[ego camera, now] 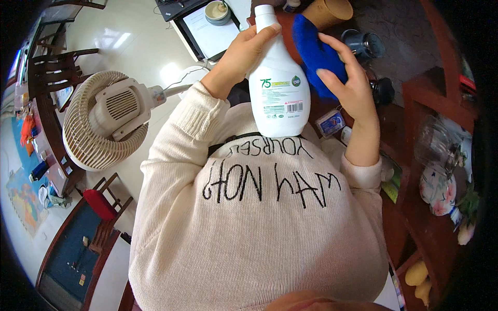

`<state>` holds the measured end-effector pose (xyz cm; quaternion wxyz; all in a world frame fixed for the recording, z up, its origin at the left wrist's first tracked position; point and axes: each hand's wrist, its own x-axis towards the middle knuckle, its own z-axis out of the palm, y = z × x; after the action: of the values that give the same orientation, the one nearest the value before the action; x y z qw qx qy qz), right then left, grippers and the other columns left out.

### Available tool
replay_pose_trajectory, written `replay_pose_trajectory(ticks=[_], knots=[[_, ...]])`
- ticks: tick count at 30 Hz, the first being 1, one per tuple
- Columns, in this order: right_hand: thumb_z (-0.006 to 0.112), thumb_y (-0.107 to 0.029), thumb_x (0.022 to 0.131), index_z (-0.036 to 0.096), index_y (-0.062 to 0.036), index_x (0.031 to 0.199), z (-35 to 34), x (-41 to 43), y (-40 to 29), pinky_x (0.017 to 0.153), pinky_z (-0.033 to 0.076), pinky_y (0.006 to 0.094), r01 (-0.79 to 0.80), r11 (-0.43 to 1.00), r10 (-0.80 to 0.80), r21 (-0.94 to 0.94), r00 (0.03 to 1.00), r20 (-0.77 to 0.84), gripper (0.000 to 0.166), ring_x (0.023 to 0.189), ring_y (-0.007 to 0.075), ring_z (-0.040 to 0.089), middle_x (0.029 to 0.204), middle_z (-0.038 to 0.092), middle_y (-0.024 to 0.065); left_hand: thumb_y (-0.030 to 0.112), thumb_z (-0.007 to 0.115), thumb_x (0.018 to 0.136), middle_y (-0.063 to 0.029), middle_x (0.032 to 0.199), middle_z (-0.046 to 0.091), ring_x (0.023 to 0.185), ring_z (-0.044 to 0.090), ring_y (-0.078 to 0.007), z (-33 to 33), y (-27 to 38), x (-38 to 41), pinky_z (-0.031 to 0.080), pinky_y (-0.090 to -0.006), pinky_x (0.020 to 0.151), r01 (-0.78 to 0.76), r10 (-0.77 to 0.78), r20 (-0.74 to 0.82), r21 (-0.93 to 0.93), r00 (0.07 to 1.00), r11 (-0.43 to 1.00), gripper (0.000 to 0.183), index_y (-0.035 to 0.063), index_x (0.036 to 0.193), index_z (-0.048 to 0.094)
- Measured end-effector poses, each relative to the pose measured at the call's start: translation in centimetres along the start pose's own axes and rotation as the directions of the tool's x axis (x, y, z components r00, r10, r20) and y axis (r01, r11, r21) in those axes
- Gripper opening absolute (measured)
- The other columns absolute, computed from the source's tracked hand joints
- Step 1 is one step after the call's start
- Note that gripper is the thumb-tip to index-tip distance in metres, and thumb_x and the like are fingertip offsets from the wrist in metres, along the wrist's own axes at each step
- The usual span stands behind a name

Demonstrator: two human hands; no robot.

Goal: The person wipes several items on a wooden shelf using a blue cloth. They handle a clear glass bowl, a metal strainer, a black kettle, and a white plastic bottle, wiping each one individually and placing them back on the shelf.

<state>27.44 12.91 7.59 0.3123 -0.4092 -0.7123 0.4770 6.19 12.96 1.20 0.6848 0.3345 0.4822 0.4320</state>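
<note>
Gripped at its neck by my left hand (243,54), a white plastic bottle (278,89) stands upright in the view, its printed label facing the camera. The bottle's base lies in front of the cream knitted sweater (256,217). My right hand (350,83) holds a blue cloth (319,58) just to the right of the bottle, with thumb and fingers pressed on its fabric. A narrow gap separates the cloth from the bottle. The bottle's neck hides part of my left fingers.
A beige electric fan (113,109) stands at the left. Ahead, a bowl (216,13) sits on white paper (206,35) beside a black laptop (171,7). To the right are a glass mug (363,43), a tan container (330,13) and dark red wooden shelving (416,97) with various items.
</note>
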Motion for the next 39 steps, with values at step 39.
replay_pose_trajectory(ticks=[39], knots=[[0.061,-0.004,0.073,0.062,-0.0064,0.112,1.0,-1.6,-1.2,0.08,0.046,0.0322,0.081,0.969,-0.023,-0.233,0.97,0.242,0.038,0.09,0.0248,0.058,0.102,0.057,0.011,0.043,0.05,0.091,-0.007,0.088,0.063,0.075,0.062,-0.013,-0.6,-0.5,-0.5,0.051,-0.0243,0.066,0.066,-0.067,0.041,0.037,0.997,0.997,0.046,0.0005,0.109,0.055]])
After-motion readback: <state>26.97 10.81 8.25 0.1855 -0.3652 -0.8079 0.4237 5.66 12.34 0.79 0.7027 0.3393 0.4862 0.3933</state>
